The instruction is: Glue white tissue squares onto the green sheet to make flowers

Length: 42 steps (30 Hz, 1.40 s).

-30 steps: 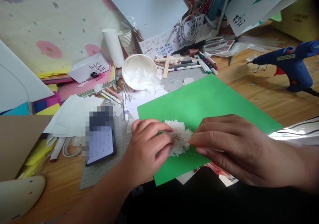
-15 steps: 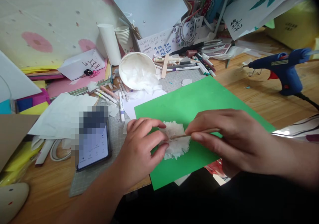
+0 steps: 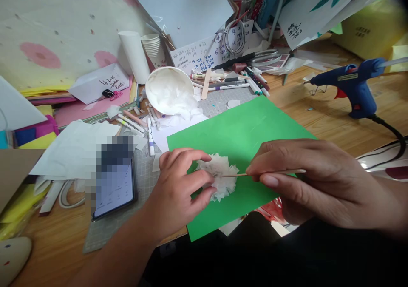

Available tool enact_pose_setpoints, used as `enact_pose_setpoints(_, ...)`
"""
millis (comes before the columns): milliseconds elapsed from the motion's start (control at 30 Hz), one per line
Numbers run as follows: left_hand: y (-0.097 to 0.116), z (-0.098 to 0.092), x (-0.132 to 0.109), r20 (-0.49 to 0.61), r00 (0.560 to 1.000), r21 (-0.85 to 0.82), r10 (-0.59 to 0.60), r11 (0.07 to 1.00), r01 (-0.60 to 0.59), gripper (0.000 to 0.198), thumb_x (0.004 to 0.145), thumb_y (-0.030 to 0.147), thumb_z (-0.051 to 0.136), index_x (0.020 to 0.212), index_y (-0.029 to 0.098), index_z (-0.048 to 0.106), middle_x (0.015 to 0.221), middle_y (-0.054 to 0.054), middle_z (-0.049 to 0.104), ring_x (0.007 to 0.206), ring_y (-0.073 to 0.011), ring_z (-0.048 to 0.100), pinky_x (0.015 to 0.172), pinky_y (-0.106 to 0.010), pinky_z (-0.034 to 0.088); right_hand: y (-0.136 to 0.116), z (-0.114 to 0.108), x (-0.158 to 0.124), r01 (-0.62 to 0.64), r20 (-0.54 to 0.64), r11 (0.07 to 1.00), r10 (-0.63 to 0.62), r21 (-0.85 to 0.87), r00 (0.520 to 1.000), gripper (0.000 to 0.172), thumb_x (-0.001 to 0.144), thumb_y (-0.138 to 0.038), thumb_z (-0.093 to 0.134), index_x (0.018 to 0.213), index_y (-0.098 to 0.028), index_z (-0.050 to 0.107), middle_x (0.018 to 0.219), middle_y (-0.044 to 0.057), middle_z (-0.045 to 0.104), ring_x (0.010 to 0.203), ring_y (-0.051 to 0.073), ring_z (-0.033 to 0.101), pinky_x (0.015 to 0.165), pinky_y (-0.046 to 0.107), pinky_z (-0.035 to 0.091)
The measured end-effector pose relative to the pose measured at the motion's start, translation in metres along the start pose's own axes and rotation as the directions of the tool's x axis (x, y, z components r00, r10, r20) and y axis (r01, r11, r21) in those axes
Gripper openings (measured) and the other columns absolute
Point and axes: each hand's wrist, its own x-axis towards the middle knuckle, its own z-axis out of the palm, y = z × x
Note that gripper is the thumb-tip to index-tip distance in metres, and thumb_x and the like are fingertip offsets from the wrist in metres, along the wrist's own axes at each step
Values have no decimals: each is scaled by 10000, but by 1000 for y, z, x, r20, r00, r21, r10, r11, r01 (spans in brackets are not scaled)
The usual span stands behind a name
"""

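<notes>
My right hand [image 3: 306, 180] pinches a thin wooden stick [image 3: 235, 175] between thumb and forefinger, its rear end showing past the fingers. The stick's left tip reaches the middle of a ruffled clump of white tissue paper [image 3: 223, 189]. From the left, the bent thumb and fingers of my left hand [image 3: 183, 185] grip the tissue, close to the stick's tip. What lies between those fingertips is partly hidden. Under the tissue is a sheet of green paper [image 3: 232, 127], its front corner jutting past the table edge.
A white bowl [image 3: 149, 92] with torn white tissue stands behind the sheet, markers [image 3: 151, 138] around it. At the left lies a phone [image 3: 116, 193] on a grey cutting mat [image 3: 95, 238]. A blue glue gun [image 3: 360, 87] with a cable stands at the right.
My right hand has drawn back slightly to the right along with the stick, so more of the stick shows. My left hand stays at the tissue. The whole view has shifted a little.
</notes>
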Motion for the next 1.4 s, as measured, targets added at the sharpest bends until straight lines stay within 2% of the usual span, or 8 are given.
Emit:
enact_pose_setpoints(133,0,0,0,-2,1000,9,8,1000,-8,94,792,192,647,708,222,674,1095,-52,595,1057,-267,509,891,-461,349,1,1,0,29,38,1000,-29,8,999,132,909,-145,466,910,-108,593,664,34,589,613,107,543,560,205,430)
enact_pose_setpoints(400,2,-2,1,6,1000,38,29,999,-30,98,788,187,632,702,226,660,1105,-51,599,1068,-275,512,885,-467,340,4,5,1,36,38,999,-36,-9,999,120,907,-137,466,859,-120,574,691,49,600,642,122,566,572,217,430)
enact_pose_setpoints(533,2,-3,0,14,999,38,32,999,-32,45,779,197,644,776,229,676,1111,-64,599,1075,-279,512,890,-468,344,6,7,3,44,30,999,-43,-25,999,119,912,-142,469,867,-123,578,732,57,619,645,114,555,569,212,425)
enact_pose_setpoints(733,0,-3,0,36,998,79,57,995,-60,101,784,224,648,848,280,702,1106,-56,602,1067,-288,514,867,-473,334,6,6,5,52,48,998,-50,-34,998,132,904,-114,472,903,-87,601,753,80,636,660,111,563,590,212,442)
enact_pose_setpoints(833,0,-3,1,34,998,85,51,995,-53,83,785,227,649,833,271,701,1102,-62,607,1075,-291,512,858,-469,331,5,2,3,37,-16,999,-38,-14,999,115,894,-128,495,910,-110,607,717,57,634,643,112,583,591,209,464)
enact_pose_setpoints(967,1,-3,1,20,999,90,36,995,-38,43,778,228,650,792,242,688,1091,-69,614,1072,-288,519,847,-458,330,6,-1,-2,-50,-106,999,48,-15,993,114,864,-156,551,951,-177,621,701,10,629,543,94,565,532,202,461)
enact_pose_setpoints(1200,0,-2,3,21,1000,106,18,994,-20,28,764,234,664,739,223,660,1099,-57,623,1068,-285,527,856,-455,320,5,2,1,16,30,1000,-16,-9,999,132,893,-134,484,963,-138,596,650,20,584,589,116,550,529,217,421)
enact_pose_setpoints(1400,2,-3,1,8,1000,119,25,993,-25,20,756,225,670,743,218,656,1093,-58,628,1051,-288,535,840,-457,325,6,7,-4,26,40,997,-29,74,999,126,883,-133,506,980,-154,583,706,23,571,641,122,547,560,233,407)
